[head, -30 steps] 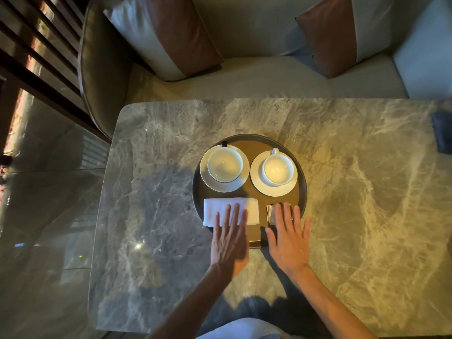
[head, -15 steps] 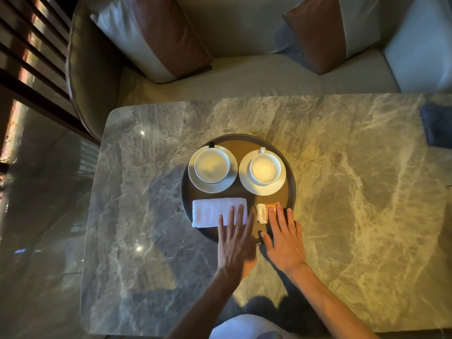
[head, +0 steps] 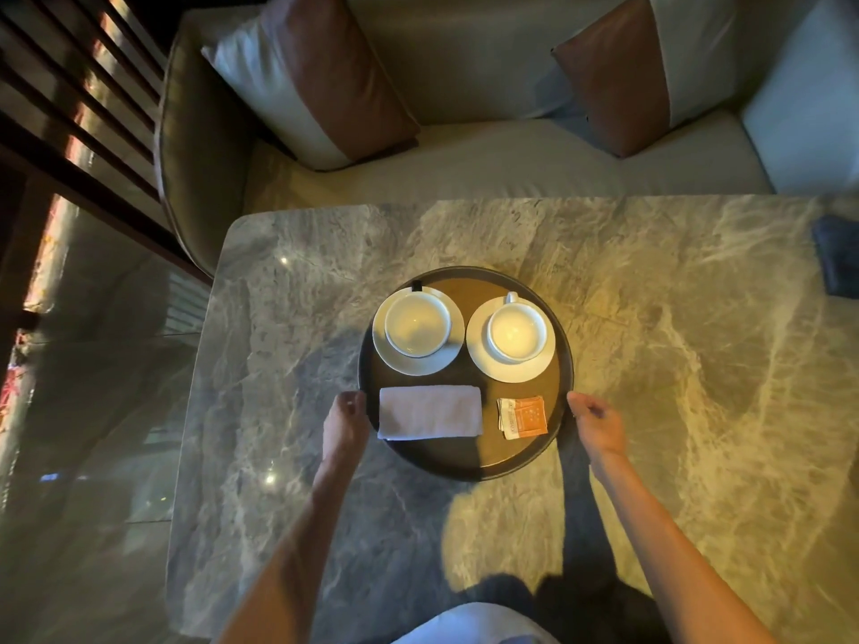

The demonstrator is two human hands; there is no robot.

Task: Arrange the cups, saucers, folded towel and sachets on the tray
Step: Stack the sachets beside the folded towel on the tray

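A: Head view is the only one. Status?

B: Round tray (head: 465, 474) sits on the marble table (head: 650, 318), nearer the person's edge than the sofa (head: 465, 169) side. Left hand (head: 346, 418) is at the tray's left rim and right hand (head: 595, 422) at its right rim. Both have fingers curled in, which reads as a light grip on the rim. Neither carries anything else.

A: Why hold it there?

B: My guess is balance. Opposite sides give control for squaring or sliding the tray without touching the load.

A: Contents?

B: Back row: left saucer (head: 418, 364) with left cup (head: 417, 323) on it. Next to it is right saucer (head: 511, 371) with right cup (head: 516, 331), handle pointing toward the sofa. The saucers are just beside each other; I can't tell if they touch. Both cups look empty. Front row: folded towel (head: 430, 412) lies flat in front of the left saucer, long side across. The sachets (head: 523, 416) are a small stack in front of the right saucer, slightly fanned and skewed.

A: Logic of the layout?

B: Crockery at the back, flat light items up front, one per column. Nothing overhangs the rim, though the towel's left end runs close to it.

A: Progress?

B: Every item type is on the tray, so I'd call it essentially done. Only the sachet skew is left, if anyone cares.

A: Anything else?

B: A dark blue item (head: 839, 258) at the table's far right edge. It's cut off and I can't identify it.
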